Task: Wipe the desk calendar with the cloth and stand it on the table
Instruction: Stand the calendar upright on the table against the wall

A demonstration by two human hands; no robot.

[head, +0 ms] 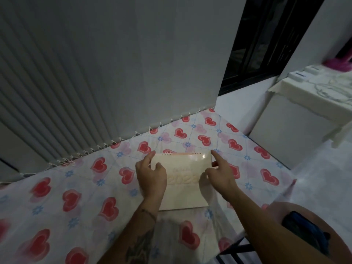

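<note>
- one desk calendar (182, 178) sits near the middle of the table, cream-coloured, with "2023" on its glossy front and binding holes along the far top edge; whether it stands or leans i cannot tell.
- it looks like light card: stiff enough to keep its shape, easy to tip, and the shiny cover probably slips a little under dry fingers.
- best hold, i judge, is at the two upper corners or side edges, away from the binding.
- left hand (151, 178) is at the calendar's 9 o'clock side, fingers curled over the top left corner and thumb on the front, pinching it.
- right hand (221, 173) is at 3 o'clock, fingers loosely spread, index finger pointing up past the top right corner; it touches the edge at most, not gripping.
- no cloth shows in either hand.
- tablecloth (76, 187), printed with red hearts, is soft and may wrinkle under the base.
- grey blinds (95, 73) hang at 11 o'clock, a dark window (266, 40) at 1 o'clock, a white cabinet (297, 119) at 2 o'clock.
</note>
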